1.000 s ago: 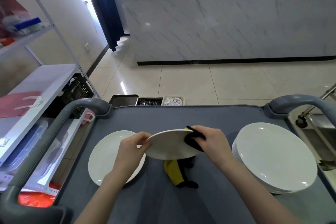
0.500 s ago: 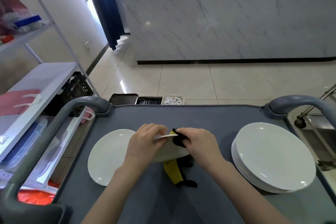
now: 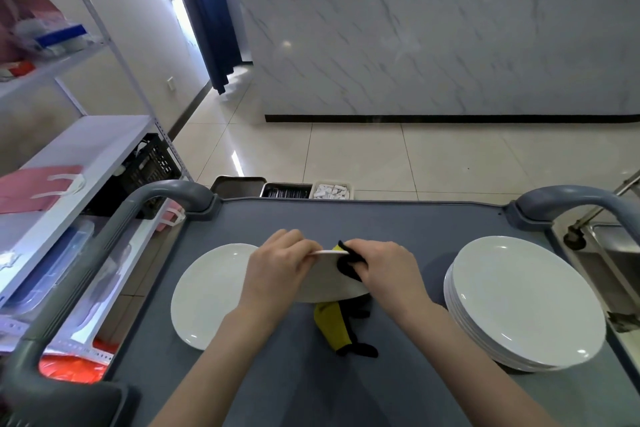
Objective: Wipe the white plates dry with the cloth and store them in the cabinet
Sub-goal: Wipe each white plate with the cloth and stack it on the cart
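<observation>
If the held plate slips: I judge this the main risk. The held plate [image 3: 325, 284] is tipped, its near edge low, clear of the surface [image 3: 363, 222], and a damp glaze would give fingers little to bite on.
Left hand [image 3: 277, 267]: curled over the rim on the held plate's left side, gripping it.
Right hand [image 3: 384, 270]: on the held plate's right side, pinching the cloth's black edge onto the rim.
Cloth [image 3: 334, 326]: yellow with black trim. Most of it hangs under the held plate and trails on the surface towards me. I think a tug on that trailing end could snag it or pull it out of the pinch.
Single plate [image 3: 207, 295]: flat on the surface just left of the held plate, partly under my left hand. A dropped edge would likely strike it and chip both.
Stack of plates [image 3: 523, 302]: on the surface, well to the right of the held plate. Wet or dry, I cannot tell.
Surface: grey cart top with a raised lip, and a grey handle [image 3: 173, 194] out to each side of the held plate.
Beyond the held plate: metal trays [image 3: 287, 190] past the cart's far edge, then glossy tiled floor [image 3: 381, 156], a marble-fronted bar [image 3: 433, 45] and a blue curtain [image 3: 207, 10].
Left of the held plate: white shelving [image 3: 86, 142] holding bags and boxes.
Right of the held plate: a steel sink [image 3: 609, 253], past the stack.
Cabinet: I see none I can identify.
</observation>
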### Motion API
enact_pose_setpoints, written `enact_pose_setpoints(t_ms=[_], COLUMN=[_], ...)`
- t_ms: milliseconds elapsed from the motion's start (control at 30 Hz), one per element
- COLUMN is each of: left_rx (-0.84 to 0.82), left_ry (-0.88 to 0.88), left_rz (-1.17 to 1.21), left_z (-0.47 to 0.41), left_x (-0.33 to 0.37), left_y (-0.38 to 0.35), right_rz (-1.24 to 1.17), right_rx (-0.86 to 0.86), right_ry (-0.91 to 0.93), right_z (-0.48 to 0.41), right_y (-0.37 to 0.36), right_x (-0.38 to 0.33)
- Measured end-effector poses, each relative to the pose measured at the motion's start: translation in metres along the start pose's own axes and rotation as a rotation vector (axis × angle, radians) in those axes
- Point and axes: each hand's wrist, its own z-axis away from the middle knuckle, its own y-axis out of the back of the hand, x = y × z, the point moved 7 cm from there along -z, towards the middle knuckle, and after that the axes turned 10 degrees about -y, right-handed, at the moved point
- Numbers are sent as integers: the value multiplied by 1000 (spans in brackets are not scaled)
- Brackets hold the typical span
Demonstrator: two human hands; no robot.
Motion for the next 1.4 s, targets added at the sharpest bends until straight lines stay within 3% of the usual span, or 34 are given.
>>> enact_pose_setpoints(t_ms=[100, 367, 600, 767, 833, 1067, 1267, 1400], left_rx=[-7, -40, 118, 50, 27, -104, -14, -37], left_ry=[-27, 460, 186, -161, -128, 404, 172, -27], left_rz=[51, 375, 54, -32, 62, 315, 80, -3], left_z=[-2, 60, 16, -8, -5, 49, 22, 0], left_x=[9, -61, -26, 20, 15, -62, -33, -3], left_y=[-6, -20, 4, -3, -9, -21, 1, 6], right_rz=[-11, -271, -231, -58, -81, -273, -173, -50], right_rx=[-6, 18, 43, 32, 20, 15, 29, 37], right_ry=[-4, -139, -108, -8, -21, -134, -86, -7], right_z=[1, 4, -3, 3, 3, 1, -5, 0], right_y=[-3, 6, 12, -3, -6, 4, 10, 3], right_x=[-2, 37, 27, -1, 0, 34, 21, -3])
